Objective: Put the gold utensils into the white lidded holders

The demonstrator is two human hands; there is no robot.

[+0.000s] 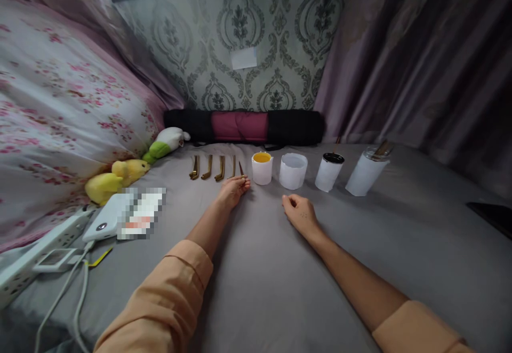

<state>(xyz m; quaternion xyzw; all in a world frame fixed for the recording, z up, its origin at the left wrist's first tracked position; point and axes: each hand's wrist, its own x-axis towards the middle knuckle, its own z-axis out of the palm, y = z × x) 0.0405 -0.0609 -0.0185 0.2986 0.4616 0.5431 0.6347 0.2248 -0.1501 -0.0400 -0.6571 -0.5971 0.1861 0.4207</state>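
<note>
My left hand (235, 190) rests on the grey sheet with its fingers pinched at the lower end of a thin brown stick (240, 167). To its left, a slim brassy stick group (233, 166) and several small bundles of brassy sticks (220, 167) lie in a row. My right hand (301, 213) is curled closed over the sheet; whether anything is inside cannot be seen. Beyond the hands stand a white-wrapped cup with a yellow inside (262, 173) and a wider white tub (293, 174).
Right of the tub are a white-wrapped can with a dark rim (328, 177) and a tilted-looking wrapped jar (364, 177) holding brown sticks. A power strip (48, 251), white power bank (108, 217) and plush toys (116, 179) lie left. A black-and-maroon roll (240, 126) lines the wall.
</note>
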